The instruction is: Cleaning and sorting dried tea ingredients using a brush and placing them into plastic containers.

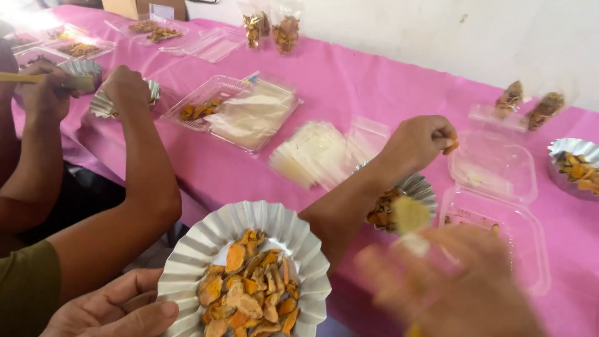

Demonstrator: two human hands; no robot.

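Left hand (115, 309), fingers together, steadies the pleated foil dish (244, 268) at 6 o'clock, still heaped with orange slices (249, 293). Right hand (455, 293) blurred; grip cannot be told. Clear clamshell box (493, 231) at 3 o'clock nearly empty.

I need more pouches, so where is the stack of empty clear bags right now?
In the head view, the stack of clear bags lies mid-table on the pink cloth, between the open clear tray and a co-worker's hand.

Long surface (349, 93) under bright pink cloth, running diagonally from upper left to right edge. Plain off-white wall (474, 31) directly behind, small dark mark near top. Strong daylight from upper left, washing out far corner.
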